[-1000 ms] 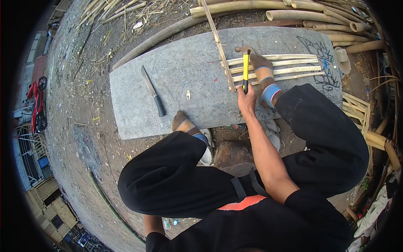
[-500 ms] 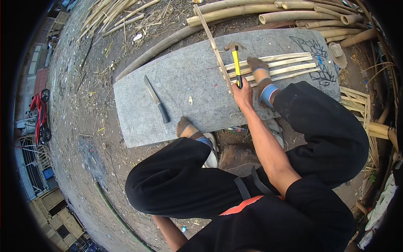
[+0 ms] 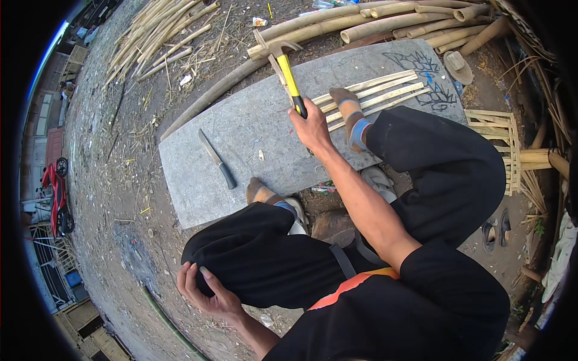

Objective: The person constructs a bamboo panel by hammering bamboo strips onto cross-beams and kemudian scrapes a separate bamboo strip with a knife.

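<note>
My right hand (image 3: 310, 127) is closed around the black grip of a claw hammer (image 3: 289, 77) with a yellow and black handle, its head pointing away from me over the far edge of the grey board (image 3: 253, 120). A narrow bamboo strip (image 3: 279, 67) runs beside the handle down to the same hand; whether my fingers grip it too is partly hidden. Several pale bamboo slats (image 3: 394, 92) lie on the board, with my right foot (image 3: 349, 111) across them. By my left knee, my left hand (image 3: 214, 295) is open, fingers curved and apart, holding nothing.
A knife (image 3: 218, 159) with a dark handle lies on the board's left part. Thick bamboo poles (image 3: 385, 27) are stacked beyond the board, and split sticks (image 3: 159, 36) lie at the far left. A hat (image 3: 459, 67) and a slatted bamboo frame (image 3: 512, 150) are at the right.
My right hand has moved left and away from me with the hammer, the strip shifting along. My left hand has come up into view beside my left knee.
</note>
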{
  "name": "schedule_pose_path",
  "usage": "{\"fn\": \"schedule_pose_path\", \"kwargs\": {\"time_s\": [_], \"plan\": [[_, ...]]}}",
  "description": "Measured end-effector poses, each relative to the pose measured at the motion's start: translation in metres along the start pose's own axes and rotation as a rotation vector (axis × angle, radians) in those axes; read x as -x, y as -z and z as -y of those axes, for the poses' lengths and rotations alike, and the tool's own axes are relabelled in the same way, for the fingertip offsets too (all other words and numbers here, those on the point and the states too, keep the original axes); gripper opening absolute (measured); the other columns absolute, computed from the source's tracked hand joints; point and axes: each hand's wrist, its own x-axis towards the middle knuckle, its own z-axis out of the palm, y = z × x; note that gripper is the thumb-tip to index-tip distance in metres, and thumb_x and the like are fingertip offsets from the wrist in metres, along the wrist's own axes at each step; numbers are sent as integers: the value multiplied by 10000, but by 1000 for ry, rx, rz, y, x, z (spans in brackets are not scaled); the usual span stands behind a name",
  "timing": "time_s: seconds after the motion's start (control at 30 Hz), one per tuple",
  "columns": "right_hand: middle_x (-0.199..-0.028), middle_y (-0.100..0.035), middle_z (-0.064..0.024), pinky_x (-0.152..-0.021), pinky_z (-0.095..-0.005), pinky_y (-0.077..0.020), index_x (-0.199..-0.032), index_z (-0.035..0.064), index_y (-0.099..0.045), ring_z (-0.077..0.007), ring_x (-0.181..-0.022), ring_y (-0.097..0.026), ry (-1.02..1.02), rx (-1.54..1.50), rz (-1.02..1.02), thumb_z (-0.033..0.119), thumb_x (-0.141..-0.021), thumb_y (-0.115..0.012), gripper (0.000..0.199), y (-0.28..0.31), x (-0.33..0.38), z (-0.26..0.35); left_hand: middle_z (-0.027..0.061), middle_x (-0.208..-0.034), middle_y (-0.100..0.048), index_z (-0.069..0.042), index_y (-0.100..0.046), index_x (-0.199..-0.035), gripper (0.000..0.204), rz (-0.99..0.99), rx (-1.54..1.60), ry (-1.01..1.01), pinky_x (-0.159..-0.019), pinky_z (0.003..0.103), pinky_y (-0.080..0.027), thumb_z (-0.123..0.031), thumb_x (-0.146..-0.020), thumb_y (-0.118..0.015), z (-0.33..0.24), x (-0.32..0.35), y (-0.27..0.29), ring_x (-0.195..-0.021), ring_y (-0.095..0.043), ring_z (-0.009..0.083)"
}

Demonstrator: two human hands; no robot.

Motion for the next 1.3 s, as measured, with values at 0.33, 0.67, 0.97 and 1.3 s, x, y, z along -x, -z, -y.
{"fn": "schedule_pose_path", "kwargs": {"time_s": [0.33, 0.67, 0.97, 1.3], "plan": [[-761, -623, -236, -656, -458, -476, -914, 16, -604, -348, -694, -625, 702, 383, 18, 250, -831, -583, 248, 90, -144, 249, 157, -1291, -563, -4, -619, -1152, 275, -23, -19, 1, -1079, 462, -322, -138, -916, -574, -3, 6, 2, -1257, -465, 327], [-753, -605, -174, -646, -408, -443, -1031, 33, -626, -320, -697, -593, 675, 939, 118, 294, -921, -593, 285, 205, -144, 166, 155, -1262, -595, -7, -651, -1089, 254, -26, 30, -12, -1093, 492, -307, -133, -886, -563, -6, -3, -6, -1250, -476, 349], [-952, -672, -150, -767, -478, -497, -1060, 116, -654, -360, -932, -634, 223, 1257, 251, 210, -833, -658, 245, 225, -172, -24, 217, -1200, -580, 37, -606, -1048, 249, 10, 44, 47, -1057, 514, -329, -140, -905, -506, -2, -10, -14, -1193, -502, 363], [-1005, -689, -102, -855, -449, -446, -1103, 161, -664, -310, -972, -639, 268, 1125, 301, 192, -794, -707, 313, 199, -235, -123, 236, -1231, -552, 61, -580, -1034, 330, 9, 46, 86, -1039, 497, -346, -236, -929, -482, -11, -17, -28, -1173, -506, 354]]}}
